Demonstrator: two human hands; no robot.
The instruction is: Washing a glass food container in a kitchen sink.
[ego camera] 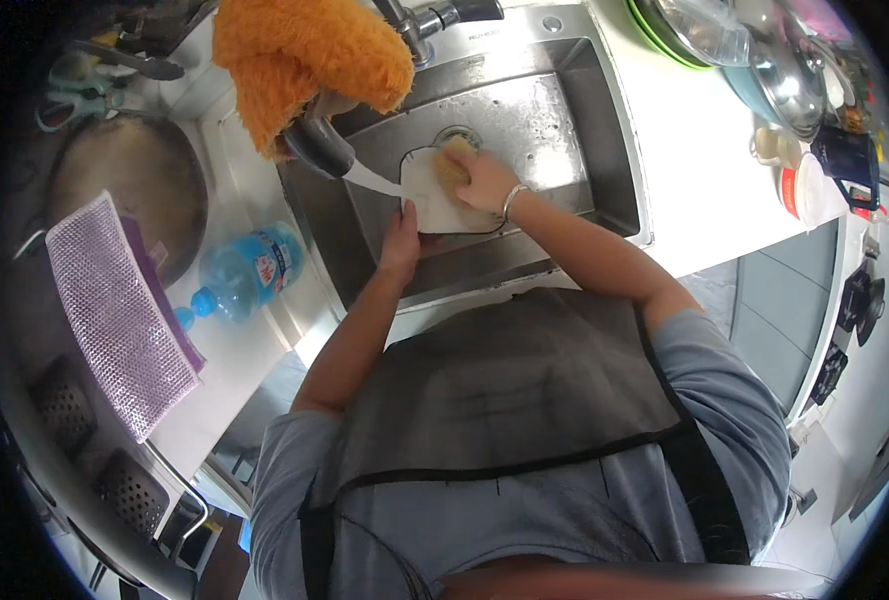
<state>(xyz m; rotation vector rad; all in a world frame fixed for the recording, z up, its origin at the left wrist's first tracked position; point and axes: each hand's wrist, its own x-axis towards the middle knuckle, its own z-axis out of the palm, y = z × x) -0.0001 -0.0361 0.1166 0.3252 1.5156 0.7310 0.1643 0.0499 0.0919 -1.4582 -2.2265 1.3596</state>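
Over the stainless steel sink (613, 172), my left hand (402, 238) grips the near left edge of a white squarish plate with a dark rim (426, 187). My right hand (487, 180) holds a yellowish sponge (452, 169) against the plate's face. Water (373, 178) runs from the dark spout of the faucet (324, 146) onto or beside the plate's left edge. The drain (459, 135) shows partly just beyond the plate. My left fingers are partly hidden under the plate.
An orange fluffy cloth (309, 52) hangs over the faucet. At left are a large plastic bottle with a blue cap (246, 270), a purple mesh cloth (118, 315), a wide round pan (129, 195) and scissors (77, 105). Bowls and a glass lid (786, 67) stand at the back right.
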